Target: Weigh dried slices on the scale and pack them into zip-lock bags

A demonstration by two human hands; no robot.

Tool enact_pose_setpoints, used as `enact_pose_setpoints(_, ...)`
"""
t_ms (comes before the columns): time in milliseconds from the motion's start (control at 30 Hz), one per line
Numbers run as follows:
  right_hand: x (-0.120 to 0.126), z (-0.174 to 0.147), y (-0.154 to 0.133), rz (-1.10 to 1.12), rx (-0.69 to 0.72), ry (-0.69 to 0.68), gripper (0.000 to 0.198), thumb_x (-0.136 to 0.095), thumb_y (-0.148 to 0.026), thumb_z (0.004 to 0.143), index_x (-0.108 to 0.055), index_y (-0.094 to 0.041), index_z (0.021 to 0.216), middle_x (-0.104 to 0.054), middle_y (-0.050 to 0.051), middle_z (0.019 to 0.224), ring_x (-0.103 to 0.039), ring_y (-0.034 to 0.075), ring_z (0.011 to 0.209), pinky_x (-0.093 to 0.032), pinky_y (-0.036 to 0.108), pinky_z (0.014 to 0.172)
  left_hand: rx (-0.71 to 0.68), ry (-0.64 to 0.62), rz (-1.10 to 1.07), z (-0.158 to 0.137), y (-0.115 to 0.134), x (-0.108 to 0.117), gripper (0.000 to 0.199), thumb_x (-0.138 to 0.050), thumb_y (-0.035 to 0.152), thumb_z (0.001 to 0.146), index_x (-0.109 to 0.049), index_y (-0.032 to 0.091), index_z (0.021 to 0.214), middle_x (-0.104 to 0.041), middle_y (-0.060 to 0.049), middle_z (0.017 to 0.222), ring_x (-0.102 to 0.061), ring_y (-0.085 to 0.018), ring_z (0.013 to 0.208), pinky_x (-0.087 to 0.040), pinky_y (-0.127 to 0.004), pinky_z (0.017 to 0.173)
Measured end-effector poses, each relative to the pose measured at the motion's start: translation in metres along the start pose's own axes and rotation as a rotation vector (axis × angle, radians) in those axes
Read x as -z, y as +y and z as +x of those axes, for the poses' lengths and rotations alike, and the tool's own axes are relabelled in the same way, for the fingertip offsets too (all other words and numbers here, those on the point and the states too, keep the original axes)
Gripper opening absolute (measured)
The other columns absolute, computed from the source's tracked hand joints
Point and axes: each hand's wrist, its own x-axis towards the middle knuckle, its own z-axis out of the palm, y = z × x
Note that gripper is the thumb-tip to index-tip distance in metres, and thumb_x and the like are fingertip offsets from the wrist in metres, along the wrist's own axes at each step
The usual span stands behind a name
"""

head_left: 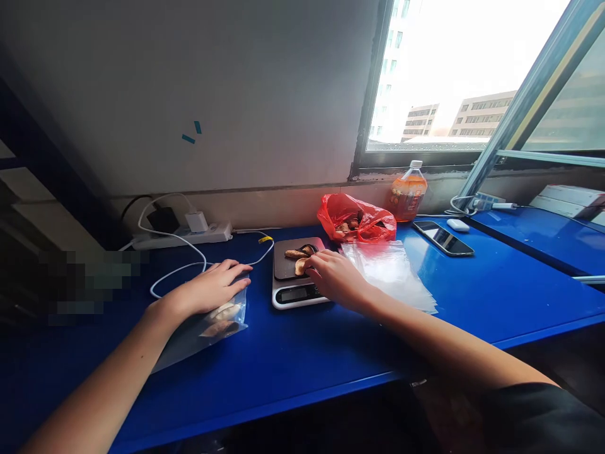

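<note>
The person's left hand (218,287) lay open, fingers spread, on a clear plastic bag (182,340) holding pale and brown pieces. The right hand (336,276) was curled over a digital scale (292,294), fingertips at a pale dried mushroom slice (300,267) on its platform; whether they gripped it could not be told. Darker dried mushrooms (295,254) lay just behind. A red plastic bag (333,211) and clear zip bags (392,271) sat to the right.
</note>
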Motion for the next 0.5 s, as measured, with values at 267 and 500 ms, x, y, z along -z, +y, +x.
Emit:
enact_pose_setpoints(267, -0.003, 0.003, -0.002, -0.025, -0.03, 0.064, 0.015, -0.055, -0.019, 0.093, -0.07, -0.019, 0.091, -0.073, 0.007, 0.087, -0.065, 0.018, 0.082, -0.045, 0.028, 0.074, -0.015, 0.055, -0.028, -0.001, -0.004, -0.002, 0.063, -0.032, 0.052, 0.091, -0.052, 0.021, 0.142, -0.049, -0.013, 0.145, -0.046, -0.032, 0.134, -0.038, -0.045, 0.111)
enact_pose_setpoints(500, 0.052, 0.036, 0.067, -0.188, -0.139, 0.104, 0.027, -0.046, -0.014, 0.093, -0.07, -0.017, 0.103, -0.072, 0.009, 0.102, -0.062, 0.021, 0.094, -0.044, 0.031, 0.082, 0.001, 0.023, -0.023, -0.003, 0.003, 0.0, 0.062, -0.032, 0.05, 0.093, -0.049, 0.021, 0.144, -0.046, -0.014, 0.147, -0.044, -0.032, 0.135, -0.036, -0.045, 0.111)
